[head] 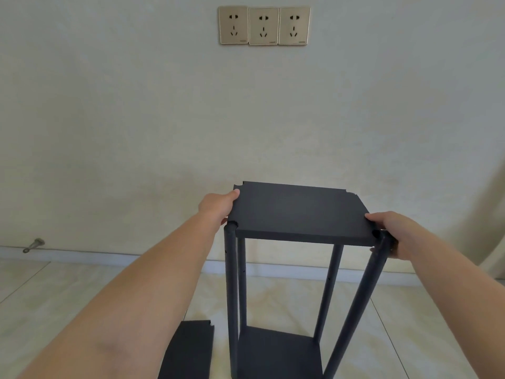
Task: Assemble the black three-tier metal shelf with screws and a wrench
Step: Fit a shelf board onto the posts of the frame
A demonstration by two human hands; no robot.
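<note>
top shelf panel [297, 212] seated level on four upright posts [231, 283] above the floor-level bottom panel [278, 351], left hand [218, 206] and right hand [393, 231] gripping opposite edges to align corner notches; spare panel [188, 348] flat on floor.

place: room in a home, sparsely furnished | far: plain cream wall [136, 119] with three gold-framed wall sockets [264, 26] side by side | floor: glossy beige tiles [68, 291], white skirting board [109, 255] | far left: metal door stop [33, 245] at wall foot
</note>
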